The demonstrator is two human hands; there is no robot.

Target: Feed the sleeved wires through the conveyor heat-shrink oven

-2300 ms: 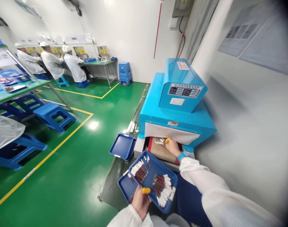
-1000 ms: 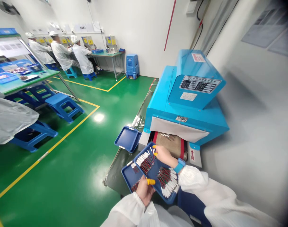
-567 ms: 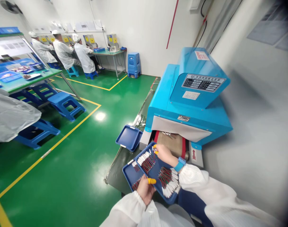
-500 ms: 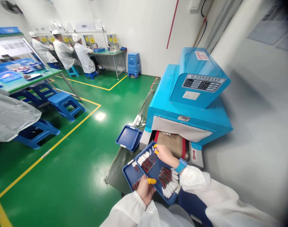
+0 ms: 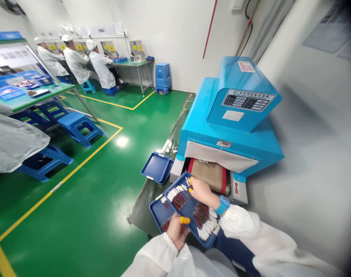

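My left hand point(image 5: 177, 231), a yellow finger cot on its thumb, is closed on the near-left rim of a blue tray point(image 5: 188, 212). Two bundles of red and black wires with white ends lie in that tray: one bundle point(image 5: 177, 197) toward the far end, the other point(image 5: 204, 221) toward me. Over the far corner, my right hand point(image 5: 202, 190) has its fingers, in yellow finger cots, closed on a few wires point(image 5: 187, 181) with white ends. A second blue tray point(image 5: 155, 211) with wires lies partly beneath the held one.
A blue machine point(image 5: 230, 115) stands ahead, its conveyor belt point(image 5: 207, 175) carrying a few wires under a white flap. Further blue trays point(image 5: 156, 167) sit left of it on the table. Stools point(image 5: 81, 129) and seated co-workers point(image 5: 102, 69) are off to the left.
My right hand has shifted slightly to the right and down, at the far end of the tray. My left hand and the tray have stayed nearly still.
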